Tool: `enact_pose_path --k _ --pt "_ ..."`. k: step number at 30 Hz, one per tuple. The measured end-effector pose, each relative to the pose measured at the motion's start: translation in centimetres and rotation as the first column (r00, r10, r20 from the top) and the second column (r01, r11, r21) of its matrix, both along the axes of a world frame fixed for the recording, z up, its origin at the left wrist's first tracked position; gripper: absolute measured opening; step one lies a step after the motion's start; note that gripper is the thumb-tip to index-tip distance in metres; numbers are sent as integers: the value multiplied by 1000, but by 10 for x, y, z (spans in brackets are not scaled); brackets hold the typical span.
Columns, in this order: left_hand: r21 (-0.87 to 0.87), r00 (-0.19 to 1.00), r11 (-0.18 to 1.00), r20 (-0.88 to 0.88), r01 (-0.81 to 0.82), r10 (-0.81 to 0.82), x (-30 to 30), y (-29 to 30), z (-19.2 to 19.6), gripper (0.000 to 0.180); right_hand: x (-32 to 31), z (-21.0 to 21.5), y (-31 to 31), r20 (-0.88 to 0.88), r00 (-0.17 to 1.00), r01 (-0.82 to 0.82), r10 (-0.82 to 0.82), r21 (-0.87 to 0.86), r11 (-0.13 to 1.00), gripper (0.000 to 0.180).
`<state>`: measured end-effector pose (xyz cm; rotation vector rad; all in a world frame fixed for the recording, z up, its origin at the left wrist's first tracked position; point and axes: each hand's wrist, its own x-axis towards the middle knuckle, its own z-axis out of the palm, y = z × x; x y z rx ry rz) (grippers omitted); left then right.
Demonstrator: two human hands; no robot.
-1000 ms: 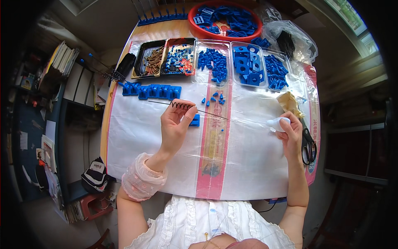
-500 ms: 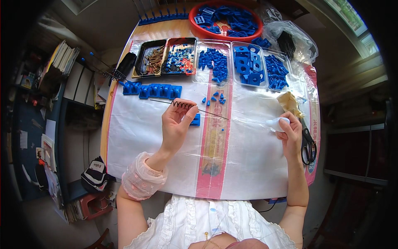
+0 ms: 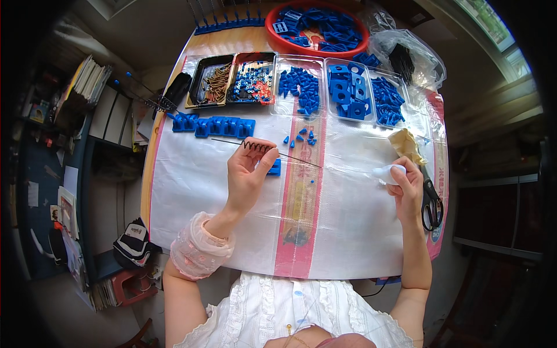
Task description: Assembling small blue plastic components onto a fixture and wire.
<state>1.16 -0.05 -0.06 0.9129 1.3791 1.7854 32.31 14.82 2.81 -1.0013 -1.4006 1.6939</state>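
Between the thumb and fingers of my left hand (image 3: 246, 171) is a thin black wire (image 3: 300, 160) with a coiled middle. Its straight end slants right and slightly down over the table. A blue plastic piece (image 3: 275, 167) lies partly hidden behind that hand. My right hand (image 3: 409, 188) is closed round a small white squeeze bottle (image 3: 383, 173), whose tip points left toward the wire but stays well apart from it. Several small blue cones (image 3: 300, 138) lie loose beyond the wire. Farther left stands a row of blue plastic bases (image 3: 223, 127).
Along the back are black trays of screws (image 3: 216, 84) and small beads (image 3: 250, 86), and clear trays of blue parts (image 3: 348, 95). Behind them sits a red basin (image 3: 270, 36). Black scissors (image 3: 431, 207) and crumpled tan paper (image 3: 405, 143) are at the right. A white-and-pink sheet (image 3: 348, 243) covers the table.
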Motion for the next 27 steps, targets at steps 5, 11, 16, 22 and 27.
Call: enact_pose_path --k 5,11,16,22,27 --pt "-1 1000 1000 17 4 -4 0 0 1 11 0 0 0 -5 1000 4 -4 4 1000 18" --pt "-23 1000 1000 21 0 1 -1 0 2 10 0 1 -1 -18 1000 6 -6 6 1000 18" --pt "-23 1000 1000 30 9 -8 0 0 2 9 0 4 -4 -8 1000 8 -7 45 999 17" --pt "-15 999 1000 49 11 -10 -1 1 1 9 -3 13 -14 62 997 43 -51 119 992 14" --pt "-8 998 1000 54 17 -17 -1 1 1 9 -3 15 -15 75 995 54 -63 120 991 13"
